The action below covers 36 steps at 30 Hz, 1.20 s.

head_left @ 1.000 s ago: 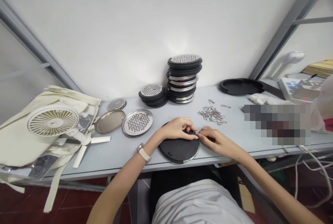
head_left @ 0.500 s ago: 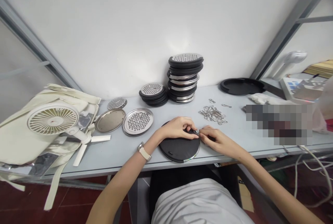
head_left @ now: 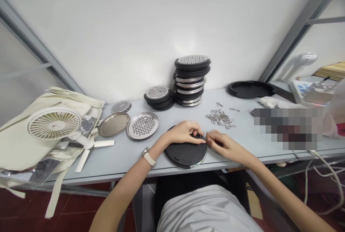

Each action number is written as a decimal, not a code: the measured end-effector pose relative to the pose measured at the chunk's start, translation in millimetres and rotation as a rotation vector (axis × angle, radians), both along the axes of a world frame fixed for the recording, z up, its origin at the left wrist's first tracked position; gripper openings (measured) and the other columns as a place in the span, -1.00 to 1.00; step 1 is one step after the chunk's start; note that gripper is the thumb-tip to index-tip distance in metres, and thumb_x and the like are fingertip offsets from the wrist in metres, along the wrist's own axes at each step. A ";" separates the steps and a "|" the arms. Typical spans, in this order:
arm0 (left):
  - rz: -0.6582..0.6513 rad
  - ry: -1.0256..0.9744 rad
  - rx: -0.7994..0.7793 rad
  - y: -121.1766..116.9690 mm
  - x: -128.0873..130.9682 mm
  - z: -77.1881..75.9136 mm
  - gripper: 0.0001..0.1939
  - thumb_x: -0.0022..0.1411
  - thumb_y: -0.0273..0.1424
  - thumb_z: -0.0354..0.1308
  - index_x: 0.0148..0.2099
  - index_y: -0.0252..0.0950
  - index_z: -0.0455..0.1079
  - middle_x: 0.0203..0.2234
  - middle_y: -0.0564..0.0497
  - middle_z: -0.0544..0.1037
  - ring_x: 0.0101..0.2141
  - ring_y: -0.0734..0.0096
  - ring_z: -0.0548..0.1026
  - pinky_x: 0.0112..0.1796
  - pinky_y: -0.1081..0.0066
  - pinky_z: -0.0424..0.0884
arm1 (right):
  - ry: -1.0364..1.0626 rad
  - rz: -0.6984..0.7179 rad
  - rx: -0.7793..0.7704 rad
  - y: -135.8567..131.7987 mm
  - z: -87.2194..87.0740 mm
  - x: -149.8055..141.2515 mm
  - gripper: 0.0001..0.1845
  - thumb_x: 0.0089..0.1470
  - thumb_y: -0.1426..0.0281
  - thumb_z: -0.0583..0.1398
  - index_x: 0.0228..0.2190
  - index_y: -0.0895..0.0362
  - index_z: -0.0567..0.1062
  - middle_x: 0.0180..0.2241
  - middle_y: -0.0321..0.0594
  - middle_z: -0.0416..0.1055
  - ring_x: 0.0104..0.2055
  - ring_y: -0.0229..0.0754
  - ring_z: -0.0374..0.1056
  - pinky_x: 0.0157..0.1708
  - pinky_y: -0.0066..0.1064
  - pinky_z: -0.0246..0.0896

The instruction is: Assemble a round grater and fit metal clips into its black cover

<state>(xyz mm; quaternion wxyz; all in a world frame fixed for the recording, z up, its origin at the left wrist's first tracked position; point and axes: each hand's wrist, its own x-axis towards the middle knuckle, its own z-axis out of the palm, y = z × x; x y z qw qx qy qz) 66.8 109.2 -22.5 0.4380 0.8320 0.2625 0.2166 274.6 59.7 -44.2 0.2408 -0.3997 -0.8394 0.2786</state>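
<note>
A round black disc with a shiny metal rim lies flat at the table's front edge. My left hand rests over its far side, thumb and fingers closed at the right part of the rim. Against that same rim, my right hand pinches a small metal wire clip, mostly hidden by the fingertips. Behind my hands is a loose pile of metal wire clips, with a single clip apart from it.
A tall stack of black and metal discs stands by the wall beside a lower stack. To the left lie a perforated metal disc, a metal lid and a white fan on a cream bag. A black tray sits back right.
</note>
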 end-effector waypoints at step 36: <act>0.006 -0.019 0.009 0.1 -0.5 -0.2 -0.70 -0.02 -0.23 0.29 -0.34 -0.37 0.41 -0.51 0.10 0.31 -0.49 0.59 0.26 -0.45 0.51 0.17 | 0.040 -0.019 -0.072 0.5 0.6 1.2 -0.65 0.24 0.26 -0.05 -0.56 0.11 0.17 -0.54 -0.36 0.12 -0.48 -0.27 0.12 -0.44 -0.44 0.02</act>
